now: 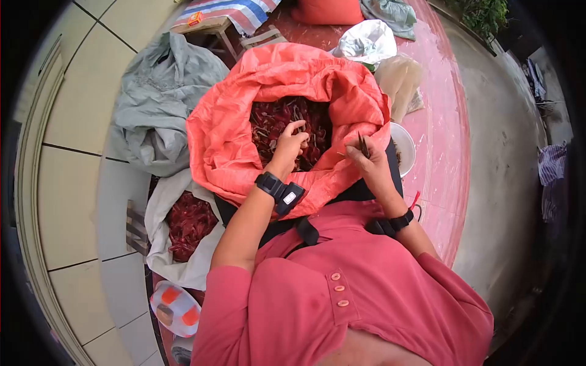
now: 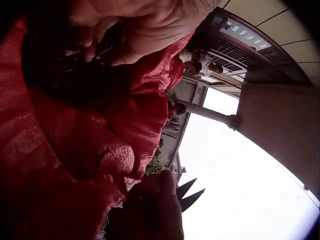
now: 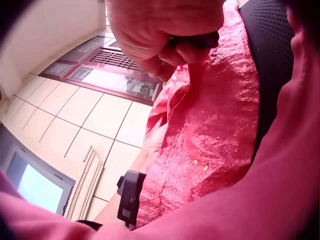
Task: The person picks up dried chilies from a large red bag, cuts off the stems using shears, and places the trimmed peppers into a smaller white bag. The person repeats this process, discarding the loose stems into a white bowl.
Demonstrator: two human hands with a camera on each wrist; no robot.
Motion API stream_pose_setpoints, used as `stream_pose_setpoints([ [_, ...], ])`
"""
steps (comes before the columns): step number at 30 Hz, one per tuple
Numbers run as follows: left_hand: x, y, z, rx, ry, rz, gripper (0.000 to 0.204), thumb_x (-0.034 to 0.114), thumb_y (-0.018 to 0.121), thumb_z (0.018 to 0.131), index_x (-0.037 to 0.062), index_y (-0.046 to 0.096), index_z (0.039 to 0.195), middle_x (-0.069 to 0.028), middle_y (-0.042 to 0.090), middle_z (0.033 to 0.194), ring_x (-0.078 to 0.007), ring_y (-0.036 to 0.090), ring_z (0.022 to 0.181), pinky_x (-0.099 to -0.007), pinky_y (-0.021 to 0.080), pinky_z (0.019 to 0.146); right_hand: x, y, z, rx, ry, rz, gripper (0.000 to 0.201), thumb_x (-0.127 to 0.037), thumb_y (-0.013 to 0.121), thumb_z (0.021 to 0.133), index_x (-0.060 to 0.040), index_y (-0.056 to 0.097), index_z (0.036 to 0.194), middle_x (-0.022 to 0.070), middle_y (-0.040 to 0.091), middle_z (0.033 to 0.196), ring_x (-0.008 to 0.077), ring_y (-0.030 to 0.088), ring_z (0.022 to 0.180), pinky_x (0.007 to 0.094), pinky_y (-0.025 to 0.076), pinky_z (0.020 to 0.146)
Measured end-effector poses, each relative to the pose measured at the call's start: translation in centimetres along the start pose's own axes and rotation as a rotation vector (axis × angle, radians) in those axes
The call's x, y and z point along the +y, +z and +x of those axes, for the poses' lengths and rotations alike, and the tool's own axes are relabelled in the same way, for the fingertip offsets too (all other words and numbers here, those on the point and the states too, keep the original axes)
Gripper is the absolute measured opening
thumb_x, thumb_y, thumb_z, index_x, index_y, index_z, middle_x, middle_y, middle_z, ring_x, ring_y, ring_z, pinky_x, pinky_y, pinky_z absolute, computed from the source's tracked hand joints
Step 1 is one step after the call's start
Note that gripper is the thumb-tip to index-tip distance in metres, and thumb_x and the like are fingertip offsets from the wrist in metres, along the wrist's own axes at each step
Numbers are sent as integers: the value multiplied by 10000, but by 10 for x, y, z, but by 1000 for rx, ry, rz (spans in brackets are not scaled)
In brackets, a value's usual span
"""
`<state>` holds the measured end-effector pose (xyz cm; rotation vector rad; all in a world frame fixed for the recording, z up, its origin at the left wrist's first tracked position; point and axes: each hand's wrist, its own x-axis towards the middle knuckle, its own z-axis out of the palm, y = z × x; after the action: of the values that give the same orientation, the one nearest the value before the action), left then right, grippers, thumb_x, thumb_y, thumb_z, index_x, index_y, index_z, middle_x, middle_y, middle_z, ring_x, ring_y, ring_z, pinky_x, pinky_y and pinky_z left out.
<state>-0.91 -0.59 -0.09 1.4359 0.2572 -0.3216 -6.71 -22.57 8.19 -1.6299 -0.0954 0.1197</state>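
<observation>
A large red woven sack with a rolled-down mouth holds dark red dried chillies with pale stems. Over the chillies, inside the mouth, my left hand reaches down with loosely bent fingers. In the left wrist view the same hand has a gap between thumb and fingers, and the shaded chillies below are hard to make out. At the sack's right rim my right hand grips a small pair of scissors. Their dark blades point up, slightly apart; the palm mostly hides the handles.
A white sack of red chillies stands at lower left, below a grey sack. Right of the red sack is a white bowl. A small wooden table and a white bag are farther back.
</observation>
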Motion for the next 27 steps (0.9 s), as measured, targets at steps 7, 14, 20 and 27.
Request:
stream_pose_setpoints([
  [7, 38, -3, -74, -157, -114, -694, 319, 276, 475, 987, 46, 581, 1180, -43, 621, 1034, -147, 578, 929, -299, 479, 820, -17, 59, 21, -177, -382, -417, 316, -64, 706, 754, -79, 632, 1062, 90, 546, 860, 242, 578, 822, 326, 479, 738],
  [14, 38, 6, -94, -119, -33, -728, 411, 368, 447, 995, 18, 580, 1165, -69, 610, 1022, -182, 599, 910, -324, 486, 807, -29, 64, 15, -242, -443, -463, 338, -70, 713, 741, -84, 633, 1070, 93, 543, 889, 265, 578, 830, 330, 479, 735],
  [20, 31, 5, -106, -216, -66, -601, 423, 343, 409, 1007, 23, 530, 1256, -70, 606, 1118, -193, 572, 1037, -346, 446, 923, -7, 59, 17, -141, -421, -372, 183, -24, 692, 775, -47, 660, 953, 85, 561, 840, 218, 584, 811, 300, 475, 732],
  [27, 32, 8, -109, -1, 482, 292, 454, 163, 565, 914, 23, 450, 1331, -156, 597, 1141, -295, 586, 1046, -361, 442, 943, -3, 63, 16, -193, -143, 54, 47, -11, 649, 848, -20, 643, 895, 10, 566, 839, 107, 561, 817, 253, 464, 722],
])
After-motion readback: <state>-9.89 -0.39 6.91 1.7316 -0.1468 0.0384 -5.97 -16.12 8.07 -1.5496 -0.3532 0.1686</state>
